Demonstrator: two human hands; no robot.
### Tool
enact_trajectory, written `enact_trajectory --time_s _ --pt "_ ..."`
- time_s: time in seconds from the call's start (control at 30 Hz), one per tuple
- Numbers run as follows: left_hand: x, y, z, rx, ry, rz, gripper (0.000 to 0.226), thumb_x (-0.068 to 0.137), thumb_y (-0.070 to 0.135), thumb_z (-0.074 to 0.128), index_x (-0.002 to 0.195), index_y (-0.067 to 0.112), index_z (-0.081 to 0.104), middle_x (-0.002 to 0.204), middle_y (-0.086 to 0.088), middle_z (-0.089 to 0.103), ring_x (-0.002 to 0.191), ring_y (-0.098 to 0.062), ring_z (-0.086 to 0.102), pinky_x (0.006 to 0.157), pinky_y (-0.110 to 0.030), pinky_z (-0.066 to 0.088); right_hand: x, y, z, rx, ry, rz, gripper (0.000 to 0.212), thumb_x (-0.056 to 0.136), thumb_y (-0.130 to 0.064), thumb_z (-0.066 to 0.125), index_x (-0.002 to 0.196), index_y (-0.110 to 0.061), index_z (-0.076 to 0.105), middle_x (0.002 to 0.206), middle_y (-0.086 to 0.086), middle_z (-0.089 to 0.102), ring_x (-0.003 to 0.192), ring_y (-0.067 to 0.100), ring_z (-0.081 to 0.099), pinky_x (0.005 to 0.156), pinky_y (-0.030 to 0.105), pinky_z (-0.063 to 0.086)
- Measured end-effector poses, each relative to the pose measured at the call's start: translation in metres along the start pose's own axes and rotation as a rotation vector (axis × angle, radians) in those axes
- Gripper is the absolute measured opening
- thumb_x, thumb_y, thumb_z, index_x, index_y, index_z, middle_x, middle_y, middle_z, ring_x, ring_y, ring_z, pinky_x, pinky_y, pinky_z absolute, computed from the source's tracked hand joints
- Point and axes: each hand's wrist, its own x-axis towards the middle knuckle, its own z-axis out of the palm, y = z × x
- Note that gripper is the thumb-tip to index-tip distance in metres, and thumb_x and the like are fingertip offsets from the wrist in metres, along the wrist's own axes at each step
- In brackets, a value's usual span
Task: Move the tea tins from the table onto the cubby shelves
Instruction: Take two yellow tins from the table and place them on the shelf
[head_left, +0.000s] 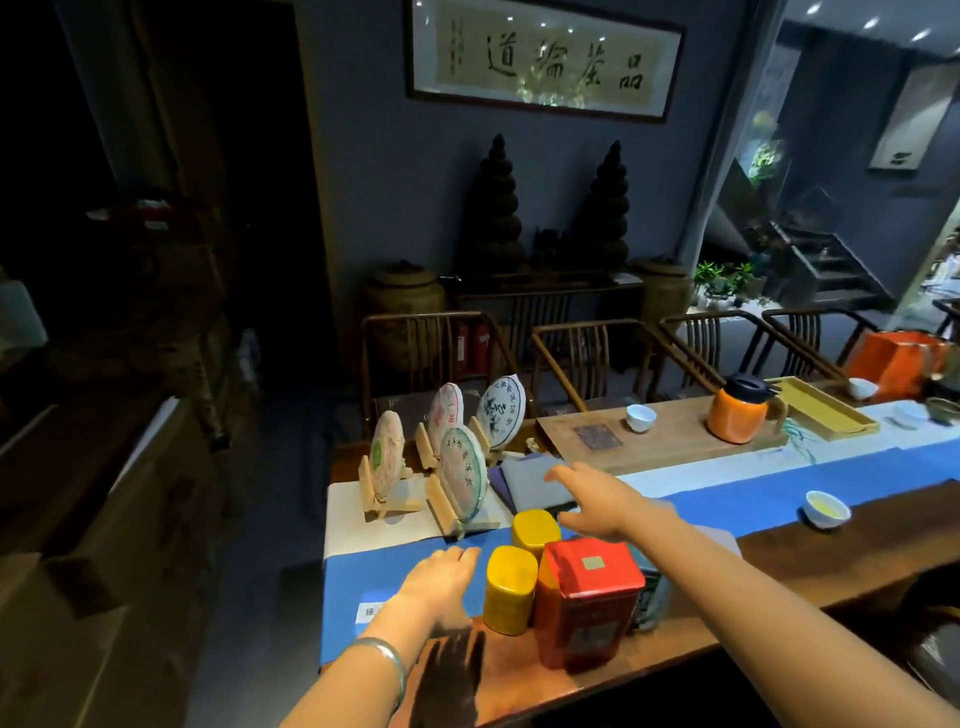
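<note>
While both hands hover spread above the bench (810, 558), neither grips anything. Left hand (441, 577) sits flat just left of the near yellow tin (509, 590). Right hand (602, 501) reaches over the far yellow tin (535, 527). Red tin (587, 597) stands upright beside both, on the blue runner (779, 501).

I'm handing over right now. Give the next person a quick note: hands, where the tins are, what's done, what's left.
Left hand: open, empty, just left of the near yellow tin.
Right hand: open, empty, reaching over the far yellow tin.
Red tin and a dark tin behind it stand clustered with them on the table.
Done: no tin is lifted.
Left: all four; shelves not in view.
</note>
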Motion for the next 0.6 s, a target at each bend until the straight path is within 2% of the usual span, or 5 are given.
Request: enact_trajectory --time_s 0.07,0.2,0.3,0.47,0.6 --pt "0.030 -0.004 0.007 -0.023 -0.045 0.022 0.086 0.086 0.023 0.063 0.153 0.013 0.010 0.156 -0.012 0.023 0.142 -0.031 0.026 0.115 -0.041 0.027 0.027 0.021 0.005 -0.013 -0.048 0.011 0.055 0.089 -0.024 0.057 0.140 -0.019 0.036 0.135 0.013 0.046 0.117 0.030 0.050 0.092 0.042 0.045" --pt "0.079 -0.011 0.017 -0.077 -0.080 0.051 0.093 0.082 0.014 0.065 0.154 0.018 0.006 0.158 -0.008 0.020 0.141 -0.031 0.027 0.113 -0.043 0.030 0.078 0.056 0.016 0.008 -0.068 0.014 0.056 0.088 -0.023 0.060 0.139 -0.021 0.037 0.131 0.011 0.049 0.115 0.027 0.050 0.089 0.036 0.043" --pt "0.103 -0.010 0.029 -0.104 -0.098 0.058 0.101 0.078 0.012 0.068 0.154 0.021 0.003 0.161 -0.007 0.013 0.143 -0.030 0.025 0.114 -0.043 0.030 0.110 0.076 0.033 -0.016 -0.175 -0.018 0.060 0.086 -0.023 0.064 0.139 -0.022 0.035 0.130 0.012 0.049 0.114 0.028 0.051 0.089 0.035 0.043" --pt "0.136 -0.015 0.052 -0.102 -0.086 0.053 0.105 0.076 0.015 0.071 0.154 0.020 0.001 0.162 -0.009 0.010 0.145 -0.028 0.020 0.118 -0.039 0.022 0.159 0.102 0.077 -0.084 -0.383 -0.087 0.081 0.079 -0.030 0.073 0.145 -0.018 0.027 0.137 0.012 0.041 0.122 0.030 0.048 0.099 0.038 0.043" --pt "0.146 -0.016 0.075 -0.215 -0.062 -0.030 0.099 0.079 0.028 0.072 0.154 0.019 0.008 0.161 -0.005 0.015 0.145 -0.023 0.021 0.118 -0.036 0.019 0.181 0.112 0.116 -0.073 -0.492 -0.196 0.102 0.069 -0.029 0.081 0.148 -0.017 0.017 0.137 0.013 0.041 0.124 0.030 0.045 0.100 0.038 0.042"
